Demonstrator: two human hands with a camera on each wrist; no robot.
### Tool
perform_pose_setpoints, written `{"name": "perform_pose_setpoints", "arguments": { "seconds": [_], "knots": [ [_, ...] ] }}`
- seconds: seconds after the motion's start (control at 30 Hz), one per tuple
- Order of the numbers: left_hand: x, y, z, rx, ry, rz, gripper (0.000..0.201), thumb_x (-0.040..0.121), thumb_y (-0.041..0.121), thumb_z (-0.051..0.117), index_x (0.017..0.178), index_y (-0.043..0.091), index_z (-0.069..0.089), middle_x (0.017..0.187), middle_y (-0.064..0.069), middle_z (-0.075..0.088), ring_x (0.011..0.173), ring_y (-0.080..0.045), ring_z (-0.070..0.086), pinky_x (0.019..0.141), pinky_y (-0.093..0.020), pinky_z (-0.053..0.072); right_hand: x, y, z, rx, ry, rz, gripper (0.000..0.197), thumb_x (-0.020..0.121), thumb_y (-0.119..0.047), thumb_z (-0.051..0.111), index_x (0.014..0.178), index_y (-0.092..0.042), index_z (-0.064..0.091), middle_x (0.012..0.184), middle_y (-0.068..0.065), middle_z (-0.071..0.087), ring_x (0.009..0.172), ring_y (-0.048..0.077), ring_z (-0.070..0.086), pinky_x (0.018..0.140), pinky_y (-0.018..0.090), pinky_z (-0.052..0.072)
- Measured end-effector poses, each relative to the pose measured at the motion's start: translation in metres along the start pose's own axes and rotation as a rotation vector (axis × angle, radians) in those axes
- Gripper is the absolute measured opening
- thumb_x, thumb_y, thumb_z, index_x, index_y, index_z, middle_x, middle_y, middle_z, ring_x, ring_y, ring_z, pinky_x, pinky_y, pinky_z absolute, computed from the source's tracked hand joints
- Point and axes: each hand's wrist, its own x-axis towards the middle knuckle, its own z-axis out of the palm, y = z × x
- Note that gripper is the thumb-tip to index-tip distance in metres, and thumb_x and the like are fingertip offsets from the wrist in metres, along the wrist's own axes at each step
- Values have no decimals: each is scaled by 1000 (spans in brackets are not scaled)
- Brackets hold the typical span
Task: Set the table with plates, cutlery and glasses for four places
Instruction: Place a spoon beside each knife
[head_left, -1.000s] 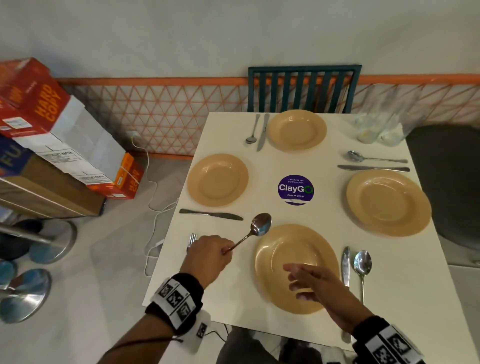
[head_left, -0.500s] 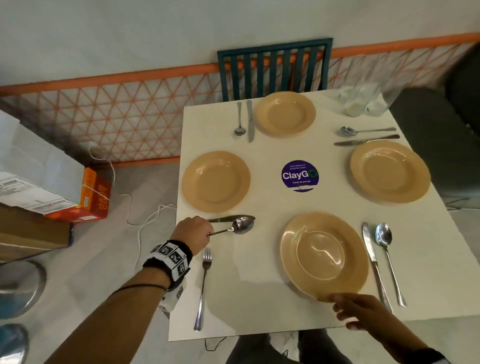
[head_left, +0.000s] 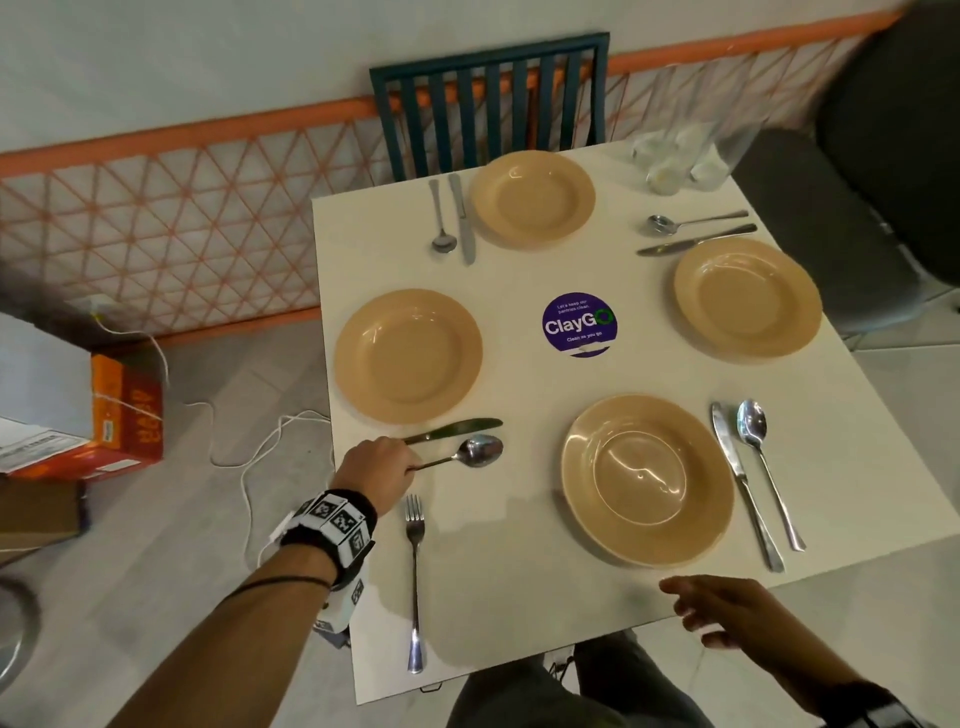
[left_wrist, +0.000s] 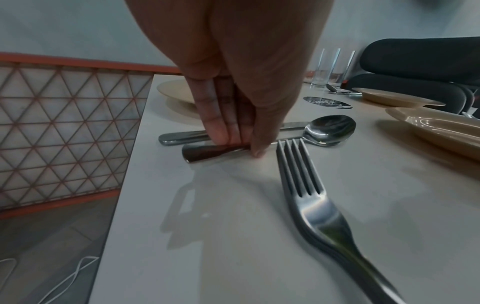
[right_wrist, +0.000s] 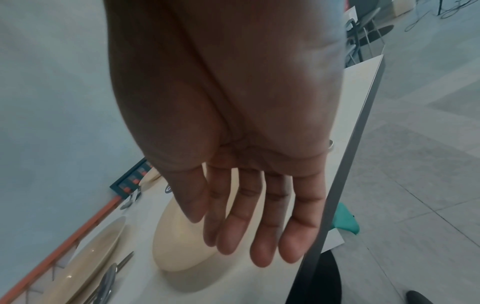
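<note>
I see the left hand (head_left: 375, 470) pinching the handle of a spoon (head_left: 470, 454), fingers and thumb curled round it near the handle end. In the left wrist view the spoon (left_wrist: 306, 135) lies flat on the counter (head_left: 519, 597); handle end points at the left counter edge, bowl faces inward. A knife (head_left: 454, 430) lies just beside it on the far side, roughly parallel, between the spoon and the left plate (head_left: 409, 356). That plate's rim sits close to the left edge.

A fork (head_left: 414, 582) lies near side of the hand, tines toward it, handle running to the near edge. Tines stop just short of the spoon handle; small gap in the left wrist view.

Right hand (head_left: 727, 610) is relaxed, fingers spread, holding nothing. It hovers at the near counter edge, just off the near plate (head_left: 647, 480). Right wrist view shows the fingers (right_wrist: 259, 236) straight above the counter rim.

Knife and spoon pair (head_left: 753, 483) lies right of the near plate, handles reaching near the edge. Bare counter between fork and near plate is the widest open patch. Purple sticker (head_left: 579, 325) marks the centre.

Far plate (head_left: 532, 200) and right plate (head_left: 747, 299) each have a spoon and knife beside them. Glasses (head_left: 680, 156) are clustered at the far right corner. A chair (head_left: 488, 104) backs onto the far edge.
</note>
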Motion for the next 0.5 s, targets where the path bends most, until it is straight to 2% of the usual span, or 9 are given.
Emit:
{"name": "perform_pose_setpoints", "arguments": {
  "seconds": [0.13,0.33,0.5],
  "knots": [
    [-7,-3,6,-16,64,24,26,95,25,52,109,30,73,103,-1,70,92,-27,65,78,-36,53,-3,-2,5,-19,-16,-14,23,98,-32,56,100,-24,78,89,6,75,89,26,68,76,31,56],
    [-18,-6,12,-130,213,43,13,86,18,67,93,23,77,89,1,72,81,-25,68,68,-34,56,-4,-6,10,-35,-29,-54,22,98,-27,57,97,-23,78,85,7,74,83,23,67,71,28,54],
    [-31,-13,16,-221,265,-42,18,87,16,66,102,21,75,98,0,70,93,-25,65,74,-36,56,0,-7,12,-54,-41,-76,21,98,-26,57,96,-23,78,84,7,75,82,24,68,70,28,55]
  ]
}}
